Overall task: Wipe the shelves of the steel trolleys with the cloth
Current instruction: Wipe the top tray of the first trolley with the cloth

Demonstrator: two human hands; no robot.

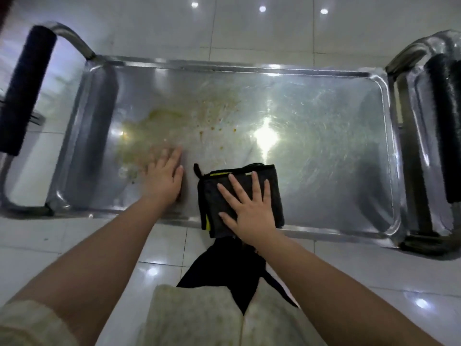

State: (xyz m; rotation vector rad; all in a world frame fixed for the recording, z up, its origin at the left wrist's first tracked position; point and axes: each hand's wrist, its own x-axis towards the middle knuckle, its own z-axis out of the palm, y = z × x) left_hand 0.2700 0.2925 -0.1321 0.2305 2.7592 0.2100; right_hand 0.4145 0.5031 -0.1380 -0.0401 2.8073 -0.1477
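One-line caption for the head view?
Right hand presses folded cloth on trolley shelf; left hand open at yellowish stain edge.

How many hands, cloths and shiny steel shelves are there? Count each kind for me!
Hands: 2, the left hand and the right hand
Cloths: 1, the cloth under the right hand
Steel shelves: 1, the steel shelf
Total: 4

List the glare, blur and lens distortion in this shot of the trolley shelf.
Head view: a light reflection burns out a patch of the steel shelf right of centre, smaller ones dot the floor tiles; left hand looks motion-blurred, right hand on the cloth sharper; the wide lens bows the handles at both edges.
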